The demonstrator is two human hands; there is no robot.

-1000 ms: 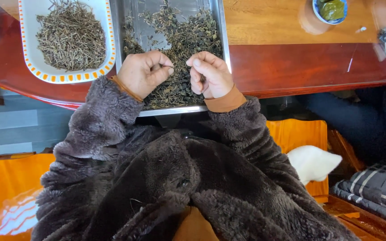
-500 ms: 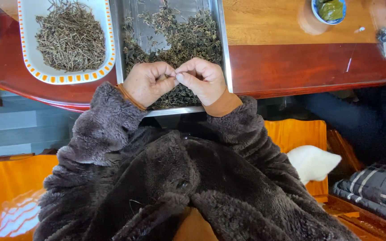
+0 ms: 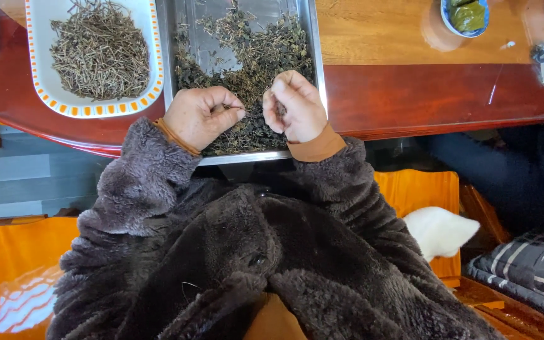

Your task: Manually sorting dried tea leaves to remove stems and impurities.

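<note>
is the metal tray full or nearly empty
Partly full: dried leaves cover most of the metal tray, with bare metal at its far end.

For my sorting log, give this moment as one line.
left hand: pinching bit | right hand: pinching bit | both over metal tray of dried leaves | white dish: stems

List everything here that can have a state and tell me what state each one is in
left hand: curled, fingertips pinching a bit of dried leaf over the metal tray
right hand: curled, fingertips pinched, beside the left hand
metal tray: partly covered with dark dried leaves, far end bare
white dish: filled with dry stems
small blue bowl: holds something green
</note>
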